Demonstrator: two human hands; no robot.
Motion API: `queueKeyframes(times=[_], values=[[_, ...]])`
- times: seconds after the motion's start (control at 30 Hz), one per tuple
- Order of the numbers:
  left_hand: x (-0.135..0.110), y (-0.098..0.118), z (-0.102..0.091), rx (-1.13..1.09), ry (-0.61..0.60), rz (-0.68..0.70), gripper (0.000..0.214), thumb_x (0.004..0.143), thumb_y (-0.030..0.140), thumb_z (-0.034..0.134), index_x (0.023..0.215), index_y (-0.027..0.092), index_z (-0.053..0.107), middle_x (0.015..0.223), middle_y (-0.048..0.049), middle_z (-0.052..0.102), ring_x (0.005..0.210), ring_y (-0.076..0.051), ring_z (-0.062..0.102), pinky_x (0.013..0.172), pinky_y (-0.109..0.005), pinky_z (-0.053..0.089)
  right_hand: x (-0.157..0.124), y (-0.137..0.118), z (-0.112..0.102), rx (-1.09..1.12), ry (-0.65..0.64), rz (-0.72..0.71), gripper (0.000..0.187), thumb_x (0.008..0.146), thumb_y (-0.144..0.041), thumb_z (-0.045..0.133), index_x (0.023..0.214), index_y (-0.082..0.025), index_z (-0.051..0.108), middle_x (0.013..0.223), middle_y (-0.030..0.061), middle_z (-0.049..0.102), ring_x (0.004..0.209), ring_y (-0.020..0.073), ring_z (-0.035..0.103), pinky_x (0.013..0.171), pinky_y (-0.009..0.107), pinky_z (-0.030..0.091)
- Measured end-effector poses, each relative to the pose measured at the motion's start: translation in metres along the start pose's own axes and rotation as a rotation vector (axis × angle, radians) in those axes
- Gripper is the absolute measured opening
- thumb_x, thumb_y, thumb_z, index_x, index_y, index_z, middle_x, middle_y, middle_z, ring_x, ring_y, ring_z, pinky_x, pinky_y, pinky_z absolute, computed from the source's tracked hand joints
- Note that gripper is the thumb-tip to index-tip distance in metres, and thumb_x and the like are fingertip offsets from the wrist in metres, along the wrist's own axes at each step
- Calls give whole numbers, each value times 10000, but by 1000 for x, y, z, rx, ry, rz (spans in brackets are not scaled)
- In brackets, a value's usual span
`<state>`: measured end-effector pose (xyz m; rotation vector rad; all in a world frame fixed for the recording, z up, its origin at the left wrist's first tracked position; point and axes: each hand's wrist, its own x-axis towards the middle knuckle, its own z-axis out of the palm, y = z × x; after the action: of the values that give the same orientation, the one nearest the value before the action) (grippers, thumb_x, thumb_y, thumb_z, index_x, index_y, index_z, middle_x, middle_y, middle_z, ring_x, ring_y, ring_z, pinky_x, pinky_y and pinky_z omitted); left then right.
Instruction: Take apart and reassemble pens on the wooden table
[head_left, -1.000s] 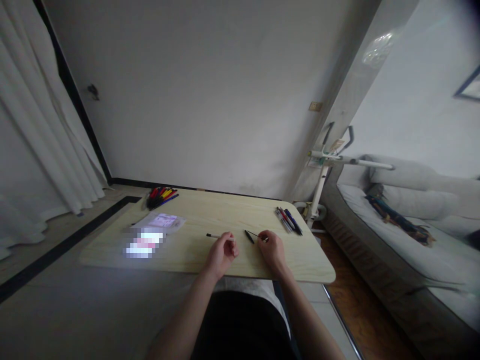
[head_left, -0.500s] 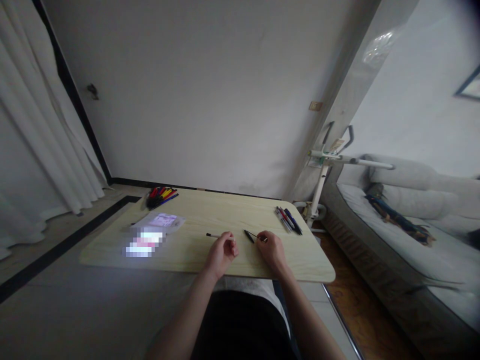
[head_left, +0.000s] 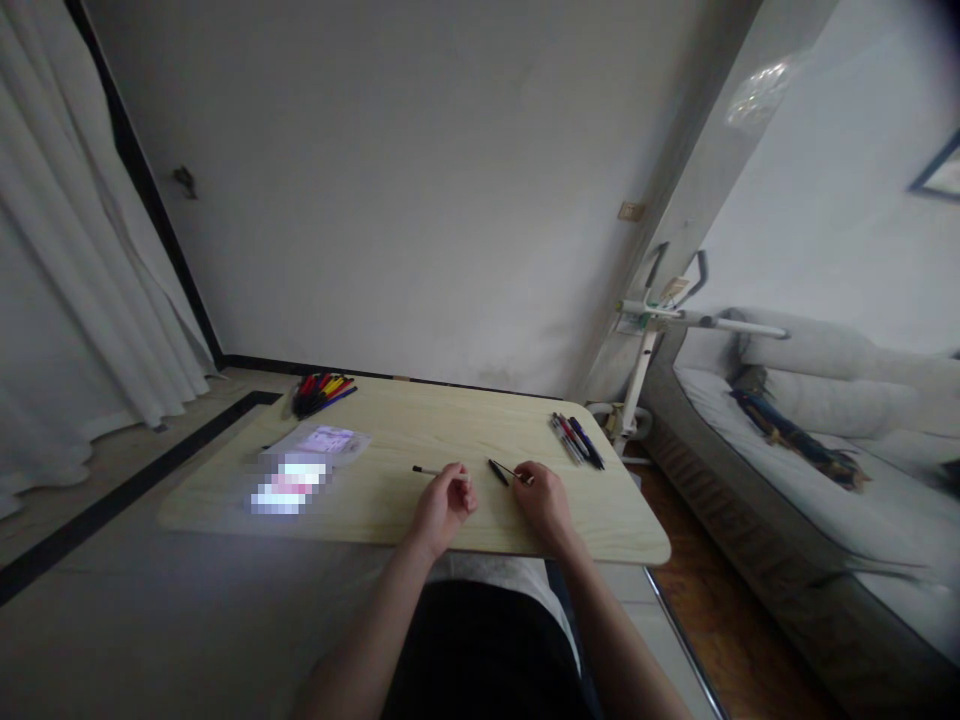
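My left hand (head_left: 448, 502) is closed, fingers curled, over the front half of the table. From its fingertips a slim, pale pen part with a black end (head_left: 421, 470) sticks out to the left. My right hand (head_left: 541, 497) is closed in a pinch a little further right. Its fingertips meet a thin dark rod (head_left: 508, 469), perhaps a pen refill; most of it is small or hidden. Beside those fingers lies a short black pen piece (head_left: 498, 473), like a cap. Whether it touches the rod I cannot tell.
On the wooden table (head_left: 450, 420), a pile of coloured pens (head_left: 319, 393) lies at the far left, near a clear plastic packet (head_left: 330, 441) and a bright, pixelated patch. Several pens (head_left: 577, 440) lie at the right. Beyond stand white exercise equipment (head_left: 641, 370) and a grey sofa (head_left: 817, 400).
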<state>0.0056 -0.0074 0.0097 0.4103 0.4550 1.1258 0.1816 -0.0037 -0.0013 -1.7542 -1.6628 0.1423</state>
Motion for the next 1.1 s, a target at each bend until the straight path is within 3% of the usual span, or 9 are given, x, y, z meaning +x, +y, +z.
queueKeyframes(times=[1.1], values=[[3,-2,-4,-19,-37,9,136,718,242,580,698,141,492,529,36,466,441,-58,411,438,-200,296,-2,3,1,5,-23,-63,177,691,-181,509,799,-188,649,734,33,609,650,128,548,618,215,380]])
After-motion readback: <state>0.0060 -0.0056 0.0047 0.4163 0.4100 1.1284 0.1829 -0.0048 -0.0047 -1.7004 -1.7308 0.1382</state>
